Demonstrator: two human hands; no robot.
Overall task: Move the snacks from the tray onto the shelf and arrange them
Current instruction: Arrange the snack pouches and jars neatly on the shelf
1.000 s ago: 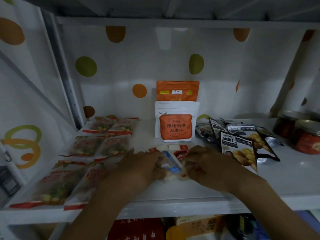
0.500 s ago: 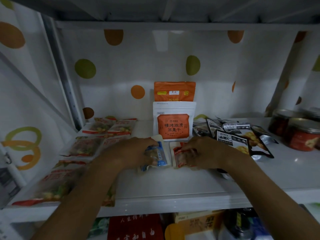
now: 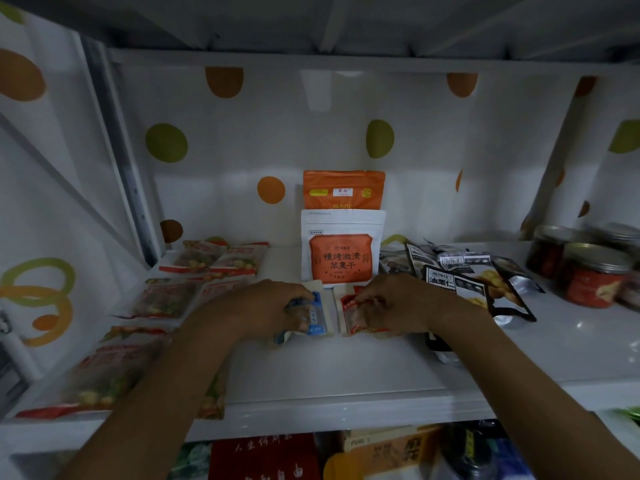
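A blue-labelled snack packet [image 3: 319, 317] is gripped by the left hand [image 3: 272, 308], a red-labelled packet [image 3: 347, 308] pinched by the right hand [image 3: 398, 303], both judged light and limp, best held at the edges.

Only the person's two arms were in view, the left forearm [image 3: 166, 393] and right forearm [image 3: 502, 375] bare from the picture's lower edge to the wrists. The left hand [image 3: 273, 306] and right hand [image 3: 398, 303] were likewise uncovered. Dim light and blur left the fingernails and finer detail impossible to make out.
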